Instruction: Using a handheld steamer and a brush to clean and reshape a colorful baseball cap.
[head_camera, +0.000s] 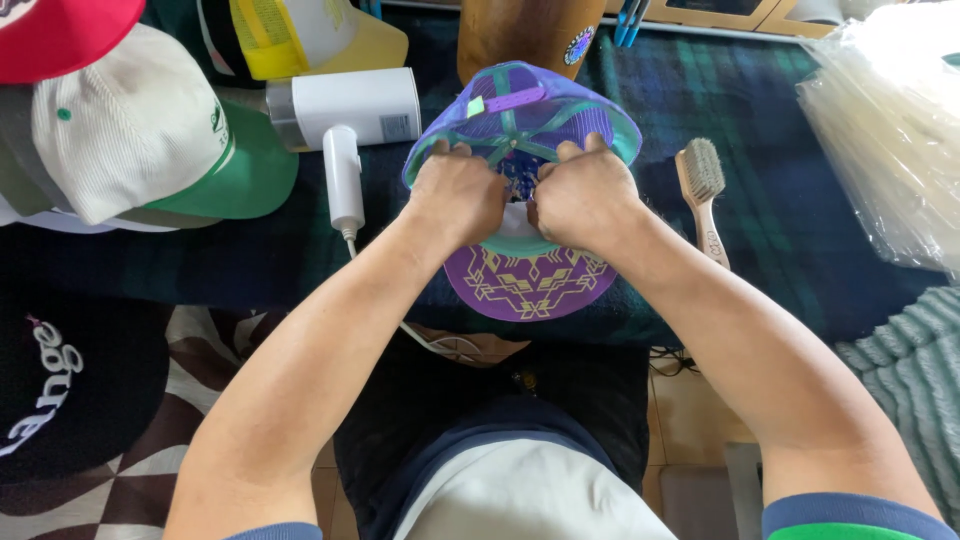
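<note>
Bare forearms reach forward; left hand (462, 195) and right hand (583, 195) side by side, both clamped on upturned purple-and-teal patterned cap (525, 200) over dark plaid cloth (780, 200). Fingertips hidden inside, apparently pressing the lining. White handheld steamer (345, 120) left, wooden-handled bristle brush (703, 195) right.

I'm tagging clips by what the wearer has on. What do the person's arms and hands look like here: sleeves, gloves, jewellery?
Both hands are bare: no gloves, and no rings or watch that I can see on the left hand or right hand. The forearms are uncovered up to short sleeves at the bottom edge. The left sleeve is blue; the right sleeve is dark blue with a green band below it.
</note>
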